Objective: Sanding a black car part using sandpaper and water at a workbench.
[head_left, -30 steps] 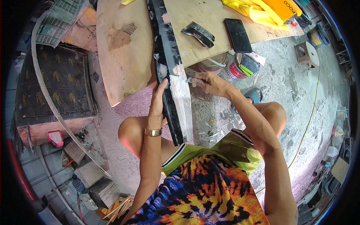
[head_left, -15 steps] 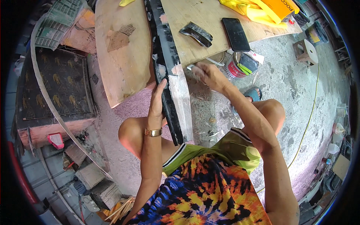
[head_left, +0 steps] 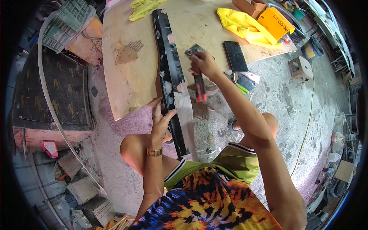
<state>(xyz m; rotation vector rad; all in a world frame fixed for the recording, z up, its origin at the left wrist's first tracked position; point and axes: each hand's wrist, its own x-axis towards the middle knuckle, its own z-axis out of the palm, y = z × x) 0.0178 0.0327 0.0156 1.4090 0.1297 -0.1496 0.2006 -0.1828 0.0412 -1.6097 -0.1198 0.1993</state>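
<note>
A long black bar [head_left: 165, 61] with pale filler patches lies over the plywood's edge, its near end reaching between my knees. Its right side towards that end is coated whitish grey. My left hand [head_left: 163, 120] rests at the bar's left edge near the lower end, thumb across its top and fingers partly hidden beneath. Right of the bar, my right hand [head_left: 206, 65] is closed round the middle of a narrow black strip with red on it [head_left: 200, 90]. One dark end shows above the fingers, the red-edged end below. Its exact kind is unclear.
On the plywood table [head_left: 134, 82] are a black phone [head_left: 235, 56], yellow cloth [head_left: 245, 28], an orange box [head_left: 274, 25] and torn brown sandpaper [head_left: 127, 53]. A stool [head_left: 301, 69] stands right; a black-topped box [head_left: 53, 88] and a curved strip [head_left: 48, 86] are left.
My right hand has moved up to the table and taken hold of the dark strip that lay there, turning it lengthwise. My left hand has shifted lower along the bar. The view has tilted.
</note>
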